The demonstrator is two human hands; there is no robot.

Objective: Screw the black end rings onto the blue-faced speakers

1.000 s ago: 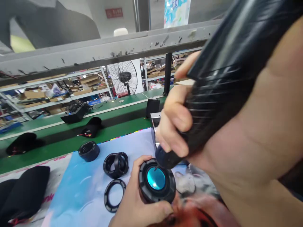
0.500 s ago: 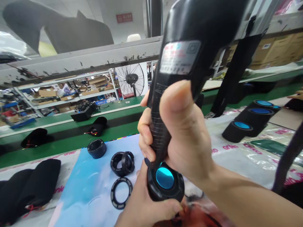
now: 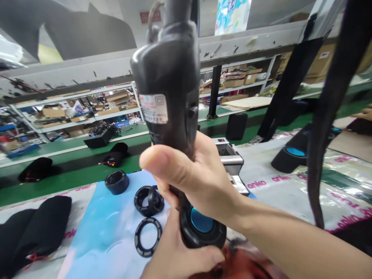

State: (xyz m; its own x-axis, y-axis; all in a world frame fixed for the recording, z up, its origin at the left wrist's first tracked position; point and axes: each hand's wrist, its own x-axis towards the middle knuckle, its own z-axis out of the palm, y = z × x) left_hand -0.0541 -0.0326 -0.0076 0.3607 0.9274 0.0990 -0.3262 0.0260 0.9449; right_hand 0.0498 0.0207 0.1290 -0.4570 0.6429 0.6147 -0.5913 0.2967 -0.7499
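My right hand (image 3: 200, 174) is wrapped around a black electric screwdriver (image 3: 174, 77) with a silver label, a hanging loop and a cable at its top. The tool points down, and its tip is hidden behind my fingers at the rim of a black round speaker (image 3: 219, 234) with a shiny blue disc. Holding that speaker from the left and below is my left hand (image 3: 180, 248), its thumb across the near side. Left of it, a flat black ring (image 3: 138, 248) lies on the blue mat (image 3: 101, 228), near two black rings (image 3: 142, 211) leaning together and another ring (image 3: 116, 182).
Black fabric-covered cylinders (image 3: 43, 224) with red wires lie at left. Speakers with blue discs (image 3: 286, 159) are at right on plastic sheeting. A metal dispenser (image 3: 232, 159) stands behind my right wrist. A dark strap (image 3: 316, 162) hangs at right; a green belt (image 3: 72, 166) runs behind.
The screwdriver has swung to the left and more upright, with my right hand turning along with it. The speaker and my left hand have stayed almost in place.
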